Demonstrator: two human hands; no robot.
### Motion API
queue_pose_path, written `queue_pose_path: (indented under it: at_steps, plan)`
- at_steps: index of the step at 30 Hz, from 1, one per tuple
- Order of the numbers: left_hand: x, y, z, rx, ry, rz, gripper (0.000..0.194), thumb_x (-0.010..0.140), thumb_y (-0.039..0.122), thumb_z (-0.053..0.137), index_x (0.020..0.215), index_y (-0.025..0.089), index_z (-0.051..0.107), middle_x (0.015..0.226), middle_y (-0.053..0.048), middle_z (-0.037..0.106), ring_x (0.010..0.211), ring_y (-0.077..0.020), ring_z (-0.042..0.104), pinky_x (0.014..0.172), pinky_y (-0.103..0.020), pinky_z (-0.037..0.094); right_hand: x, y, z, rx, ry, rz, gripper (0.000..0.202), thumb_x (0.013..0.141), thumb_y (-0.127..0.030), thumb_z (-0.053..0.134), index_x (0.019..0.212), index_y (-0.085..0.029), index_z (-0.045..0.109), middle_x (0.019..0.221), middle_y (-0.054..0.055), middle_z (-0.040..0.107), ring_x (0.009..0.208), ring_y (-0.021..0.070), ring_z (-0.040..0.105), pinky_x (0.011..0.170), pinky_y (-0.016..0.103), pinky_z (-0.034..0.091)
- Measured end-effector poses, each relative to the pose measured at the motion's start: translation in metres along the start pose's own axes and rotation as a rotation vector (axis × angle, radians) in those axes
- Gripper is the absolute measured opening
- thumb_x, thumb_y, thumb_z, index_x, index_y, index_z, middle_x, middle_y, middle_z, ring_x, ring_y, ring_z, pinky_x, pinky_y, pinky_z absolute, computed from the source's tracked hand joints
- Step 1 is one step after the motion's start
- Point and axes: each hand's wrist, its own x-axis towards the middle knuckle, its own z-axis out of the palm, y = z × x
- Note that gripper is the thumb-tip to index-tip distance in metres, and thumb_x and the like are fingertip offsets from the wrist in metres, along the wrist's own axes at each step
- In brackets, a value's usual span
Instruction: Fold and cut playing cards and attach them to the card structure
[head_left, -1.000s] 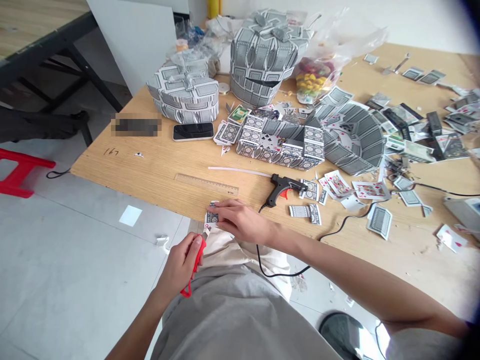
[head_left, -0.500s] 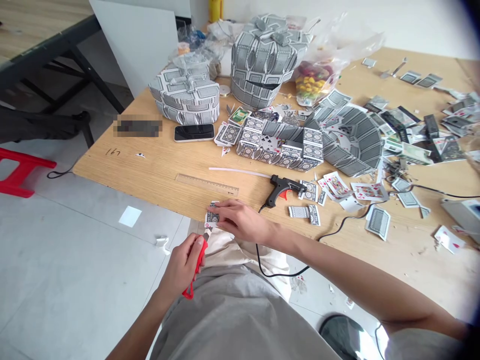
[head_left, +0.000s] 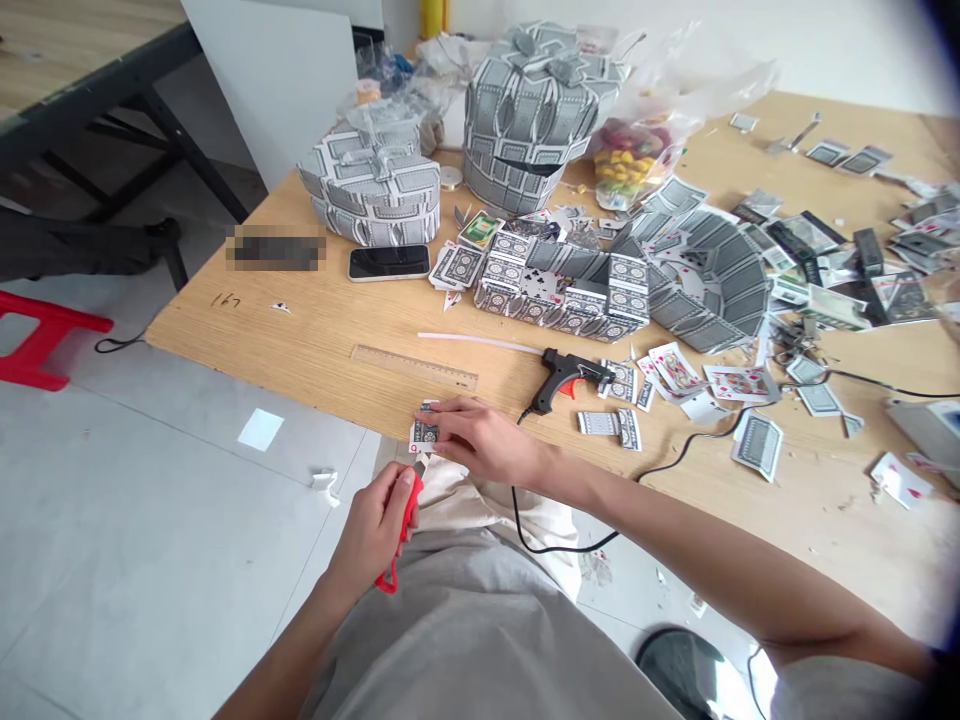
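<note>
Just past the table's front edge, my left hand [head_left: 375,520] is closed around a red-handled cutting tool [head_left: 411,510]. Its short metal blade points up at the lower edge of a small playing-card piece [head_left: 424,433]. My right hand [head_left: 480,440] pinches that piece at the table edge; its patterned back and a red Q on a white strip show. Fingers cover the piece's right part. A black glue gun [head_left: 559,380] lies right of my right hand, and a clear ruler [head_left: 412,368] lies beyond the card piece.
Behind stand a card-built box [head_left: 555,290], an open card-built ring [head_left: 705,280] and two larger card-built containers, one round [head_left: 525,120], one lower [head_left: 375,190]. A phone [head_left: 388,263] lies nearby. Loose cards [head_left: 675,370] and a black cable [head_left: 675,455] spread to the right.
My left hand and the red-handled tool have shifted slightly up and to the right, nearer the card piece. My right hand stays in nearly the same place.
</note>
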Motion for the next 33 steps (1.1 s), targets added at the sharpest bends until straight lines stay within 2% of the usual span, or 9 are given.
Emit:
queue_pose_path:
  at_steps: [3, 8, 12, 17, 23, 27, 33]
  plan:
    - [-0.001, 0.001, 0.002, 0.006, 0.002, 0.004, 0.052, 0.109, 0.073, 0.044, 0.094, 0.025, 0.057, 0.067, 0.004, 0.06, 0.052, -0.014, 0.054, 0.042, -0.023, 0.045, 0.0, 0.0, 0.0, 0.009, -0.014, 0.019, 0.014, 0.106, -0.023, 0.07, 0.093, -0.023, 0.075, 0.147, 0.009, 0.077, 0.135, 0.0319, 0.07, 0.11, 0.05, 0.062]
    - [-0.002, 0.002, 0.004, 0.012, 0.008, 0.013, 0.052, 0.109, 0.072, 0.044, 0.093, 0.024, 0.057, 0.066, 0.004, 0.06, 0.051, -0.0136, 0.054, 0.042, -0.022, 0.045, 0.001, 0.0, 0.0, 0.02, -0.019, 0.027, 0.013, 0.107, -0.023, 0.069, 0.096, -0.022, 0.076, 0.146, 0.01, 0.077, 0.136, 0.032, 0.069, 0.111, 0.05, 0.061]
    - [0.0, 0.004, 0.003, 0.006, 0.012, -0.009, 0.053, 0.108, 0.074, 0.045, 0.095, 0.024, 0.059, 0.067, 0.003, 0.061, 0.052, -0.0143, 0.054, 0.042, -0.022, 0.044, 0.003, 0.002, -0.008, 0.028, -0.057, -0.044, 0.017, 0.109, -0.02, 0.064, 0.096, -0.021, 0.075, 0.148, 0.013, 0.076, 0.133, 0.0298, 0.071, 0.111, 0.048, 0.061]
    - [0.0, 0.006, -0.004, -0.008, -0.025, -0.045, 0.056, 0.106, 0.077, 0.047, 0.095, 0.023, 0.059, 0.068, 0.002, 0.061, 0.053, -0.0146, 0.055, 0.042, -0.022, 0.044, 0.006, 0.006, -0.017, 0.036, -0.125, -0.121, 0.022, 0.112, -0.017, 0.055, 0.103, -0.019, 0.075, 0.15, 0.017, 0.074, 0.132, 0.0304, 0.072, 0.11, 0.049, 0.06]
    - [0.001, 0.009, -0.012, -0.036, -0.023, -0.055, 0.054, 0.104, 0.075, 0.052, 0.092, 0.023, 0.059, 0.067, 0.002, 0.062, 0.051, -0.014, 0.053, 0.042, -0.022, 0.043, 0.002, 0.007, -0.005, 0.029, -0.035, -0.081, 0.013, 0.109, -0.019, 0.065, 0.11, -0.02, 0.078, 0.145, 0.013, 0.078, 0.124, 0.0274, 0.074, 0.108, 0.044, 0.06]
    - [0.004, 0.008, -0.017, -0.019, -0.039, -0.066, 0.053, 0.104, 0.075, 0.052, 0.091, 0.024, 0.058, 0.067, 0.002, 0.062, 0.052, -0.0143, 0.054, 0.043, -0.022, 0.044, 0.0, 0.006, 0.001, 0.004, -0.005, -0.046, 0.014, 0.109, -0.019, 0.065, 0.102, -0.021, 0.078, 0.148, 0.01, 0.077, 0.122, 0.0267, 0.073, 0.106, 0.042, 0.061]
    - [0.001, 0.009, -0.017, 0.024, -0.055, -0.066, 0.053, 0.106, 0.074, 0.05, 0.091, 0.024, 0.058, 0.066, 0.002, 0.06, 0.051, -0.0146, 0.053, 0.042, -0.022, 0.044, 0.002, 0.005, -0.001, -0.018, -0.017, -0.065, 0.024, 0.111, -0.018, 0.06, 0.093, -0.022, 0.075, 0.147, 0.01, 0.077, 0.121, 0.0252, 0.074, 0.104, 0.042, 0.061]
